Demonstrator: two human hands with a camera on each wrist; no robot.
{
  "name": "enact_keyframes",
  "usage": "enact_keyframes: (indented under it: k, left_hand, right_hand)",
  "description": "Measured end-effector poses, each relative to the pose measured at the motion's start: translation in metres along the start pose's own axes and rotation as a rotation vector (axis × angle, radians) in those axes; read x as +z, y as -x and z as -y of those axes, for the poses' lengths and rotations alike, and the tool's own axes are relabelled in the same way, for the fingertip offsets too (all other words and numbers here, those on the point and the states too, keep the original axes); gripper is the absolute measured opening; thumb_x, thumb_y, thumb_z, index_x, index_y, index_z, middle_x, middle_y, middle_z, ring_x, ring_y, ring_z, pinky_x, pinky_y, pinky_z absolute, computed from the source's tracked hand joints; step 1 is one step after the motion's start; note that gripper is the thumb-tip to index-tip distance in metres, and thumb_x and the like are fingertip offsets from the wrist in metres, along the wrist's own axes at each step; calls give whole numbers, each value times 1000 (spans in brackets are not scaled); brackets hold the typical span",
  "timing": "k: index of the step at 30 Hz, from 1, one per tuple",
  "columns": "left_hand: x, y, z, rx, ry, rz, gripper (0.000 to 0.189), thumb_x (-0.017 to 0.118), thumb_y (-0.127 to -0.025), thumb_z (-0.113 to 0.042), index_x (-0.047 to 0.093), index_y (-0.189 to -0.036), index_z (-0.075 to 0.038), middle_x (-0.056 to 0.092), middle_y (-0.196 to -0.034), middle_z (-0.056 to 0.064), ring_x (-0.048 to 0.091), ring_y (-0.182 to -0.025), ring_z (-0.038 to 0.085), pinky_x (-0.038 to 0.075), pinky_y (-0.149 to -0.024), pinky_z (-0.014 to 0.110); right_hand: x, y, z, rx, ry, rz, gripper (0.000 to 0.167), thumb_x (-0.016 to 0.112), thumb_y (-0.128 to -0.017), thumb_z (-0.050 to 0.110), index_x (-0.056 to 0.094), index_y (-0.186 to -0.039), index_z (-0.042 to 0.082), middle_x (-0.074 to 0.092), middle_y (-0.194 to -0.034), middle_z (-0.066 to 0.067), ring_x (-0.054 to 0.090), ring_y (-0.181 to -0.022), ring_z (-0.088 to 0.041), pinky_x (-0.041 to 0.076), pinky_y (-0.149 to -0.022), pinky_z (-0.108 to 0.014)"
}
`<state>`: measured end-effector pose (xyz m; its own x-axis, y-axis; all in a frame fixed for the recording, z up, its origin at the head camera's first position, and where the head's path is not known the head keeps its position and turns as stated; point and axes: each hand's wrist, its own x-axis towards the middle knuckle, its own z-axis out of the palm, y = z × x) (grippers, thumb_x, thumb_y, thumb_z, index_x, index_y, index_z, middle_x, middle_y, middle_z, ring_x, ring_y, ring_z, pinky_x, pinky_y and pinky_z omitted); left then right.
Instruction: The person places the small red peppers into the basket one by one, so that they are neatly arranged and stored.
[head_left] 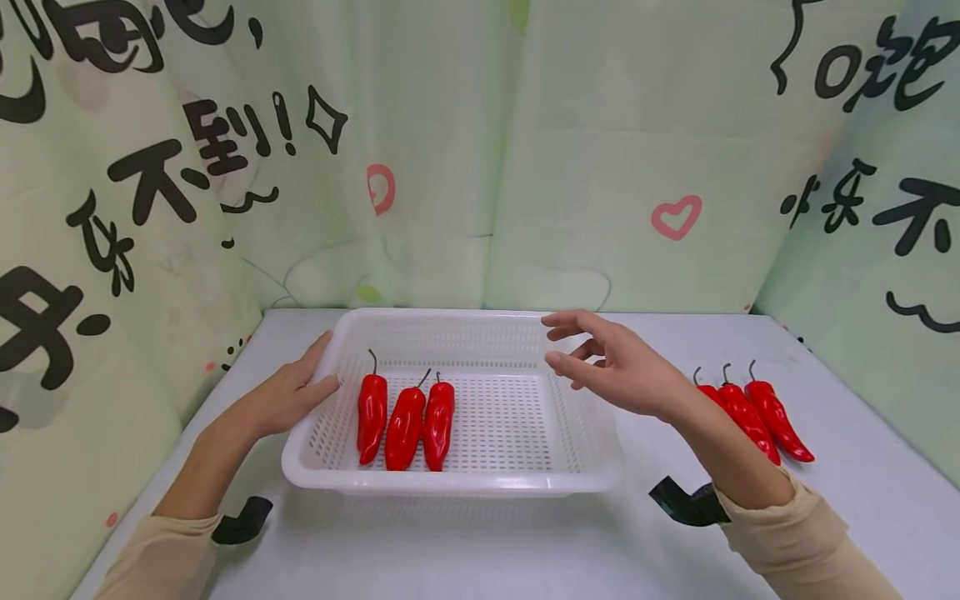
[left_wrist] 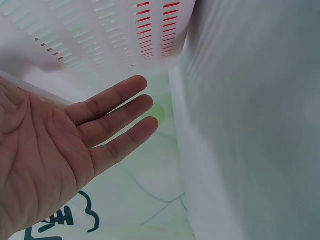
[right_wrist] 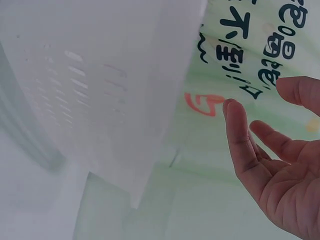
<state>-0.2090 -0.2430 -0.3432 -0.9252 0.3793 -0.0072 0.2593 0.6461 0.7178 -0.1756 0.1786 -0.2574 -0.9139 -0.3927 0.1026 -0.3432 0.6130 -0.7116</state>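
Observation:
A white plastic basket (head_left: 495, 482) with slotted walls stands on the table, with three red chili peppers (head_left: 405, 429) side by side in its left half. My left hand (head_left: 288, 396) holds the basket's left rim, thumb over the inner side. Three of its fingers (left_wrist: 117, 117) stretch out straight beside the outer wall in the left wrist view. Over the basket's right rim is my right hand (head_left: 611, 362), fingers loosely bent with nothing between them. The right wrist view shows that hand (right_wrist: 280, 170) apart from the basket wall (right_wrist: 100, 90).
Three more red chili peppers (head_left: 778, 421) lie on the white table (head_left: 480, 550) to the right, partly hidden behind my right forearm. Pale green curtains (head_left: 585, 167) with black lettering enclose the table at the back and both sides. Black straps (head_left: 243, 521) hang at my wrists.

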Motion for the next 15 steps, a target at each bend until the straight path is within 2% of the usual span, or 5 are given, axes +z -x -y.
enact_keyframes:
  k: [4,11,15]
  left_hand:
    - [0,0,-1,-6,0,5,80,54,-103,-22,4,-163,-7,60,-124,29,74,-85,25,64,-65,41]
    - [0,0,-1,-7,3,10,79,53,-103,-22,4,-163,-5,60,-124,29,74,-85,24,64,-65,41]
    - [1,-1,-1,-4,4,11,80,54,-103,-22,3,-163,-4,60,-124,29,74,-85,24,64,-65,42]
  right_hand:
    - [-3,4,-5,10,20,-11,47,67,-99,25,54,-143,14,60,-138,-12,70,-95,-19,60,-83,-44]
    - [-8,9,-13,1,7,-23,46,68,-99,27,56,-141,12,60,-139,-9,70,-98,-26,60,-82,-37]
    - [-10,11,-18,2,2,-30,46,68,-99,25,56,-141,9,58,-141,-11,70,-100,-28,60,-81,-33]
